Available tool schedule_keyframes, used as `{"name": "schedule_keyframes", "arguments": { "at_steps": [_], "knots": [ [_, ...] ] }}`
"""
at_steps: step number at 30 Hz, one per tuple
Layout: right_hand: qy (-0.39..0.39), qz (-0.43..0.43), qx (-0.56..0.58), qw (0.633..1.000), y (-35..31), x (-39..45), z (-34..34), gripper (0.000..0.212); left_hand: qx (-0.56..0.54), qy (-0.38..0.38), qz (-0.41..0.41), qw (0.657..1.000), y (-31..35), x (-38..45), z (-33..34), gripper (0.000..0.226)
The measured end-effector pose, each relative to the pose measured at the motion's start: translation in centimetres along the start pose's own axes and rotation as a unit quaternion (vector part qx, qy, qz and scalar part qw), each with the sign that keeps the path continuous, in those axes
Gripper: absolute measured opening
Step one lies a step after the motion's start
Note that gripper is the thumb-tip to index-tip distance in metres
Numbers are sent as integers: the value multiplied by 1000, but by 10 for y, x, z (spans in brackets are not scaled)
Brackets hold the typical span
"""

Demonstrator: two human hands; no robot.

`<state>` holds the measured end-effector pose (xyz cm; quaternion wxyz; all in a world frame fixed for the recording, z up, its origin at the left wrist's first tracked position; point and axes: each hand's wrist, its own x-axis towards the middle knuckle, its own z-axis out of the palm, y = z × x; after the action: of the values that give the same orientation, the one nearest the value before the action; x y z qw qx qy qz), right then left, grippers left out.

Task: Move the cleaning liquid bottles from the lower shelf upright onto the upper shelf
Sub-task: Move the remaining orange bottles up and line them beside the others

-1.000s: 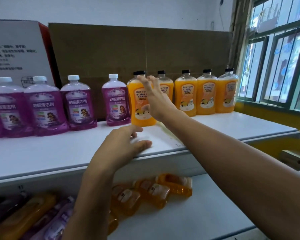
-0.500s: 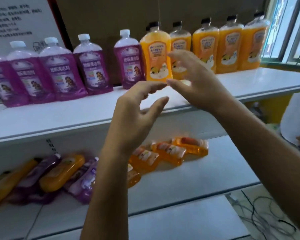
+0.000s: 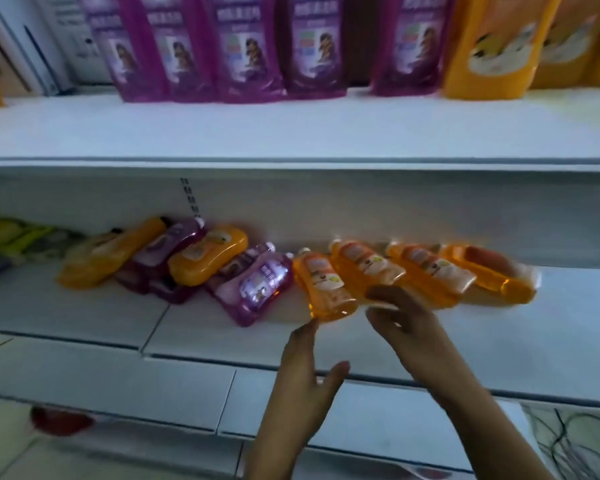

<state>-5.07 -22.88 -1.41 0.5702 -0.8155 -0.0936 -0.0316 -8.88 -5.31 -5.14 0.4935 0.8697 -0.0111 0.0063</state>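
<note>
Several orange and purple cleaning liquid bottles lie on their sides along the back of the white lower shelf (image 3: pixel 222 337). An orange bottle (image 3: pixel 323 287) lies nearest my hands, with a purple bottle (image 3: pixel 257 289) to its left and more orange bottles (image 3: pixel 430 271) to its right. My left hand (image 3: pixel 305 372) is open, fingertips just below the base of the nearest orange bottle. My right hand (image 3: pixel 402 317) is open, fingers curled close by that bottle's right side, holding nothing. On the upper shelf (image 3: pixel 291 129), purple bottles (image 3: pixel 243 46) and orange bottles (image 3: pixel 492 46) stand upright.
A lower white shelf board (image 3: pixel 118 382) juts out below the hands. A red object (image 3: pixel 59 420) lies on the floor at the left. Cables (image 3: pixel 582 441) lie on the floor at the right. Yellow-green items (image 3: pixel 11 233) sit at the far left of the lower shelf.
Both hands have dropped from the upper shelf's edge down to the lower shelf, and the view has tilted down. They now reach toward the lying orange bottle.
</note>
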Motion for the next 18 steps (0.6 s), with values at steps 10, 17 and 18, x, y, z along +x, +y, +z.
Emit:
{"name": "schedule_keyframes", "arguments": {
  "at_steps": [10, 17, 18],
  "knots": [
    [-166, 75, -264, 947, 20, 176, 95, 58, -23, 55, -1, 998, -37, 108, 24, 94],
    [-123, 68, -428, 893, 38, 186, 110, 55, 65, 97, -43, 992, -39, 114, 36, 103],
    [-117, 61, -433, 892, 37, 182, 108, 54, 29, 85, -35, 995, -40, 112, 33, 98]
  ]
}}
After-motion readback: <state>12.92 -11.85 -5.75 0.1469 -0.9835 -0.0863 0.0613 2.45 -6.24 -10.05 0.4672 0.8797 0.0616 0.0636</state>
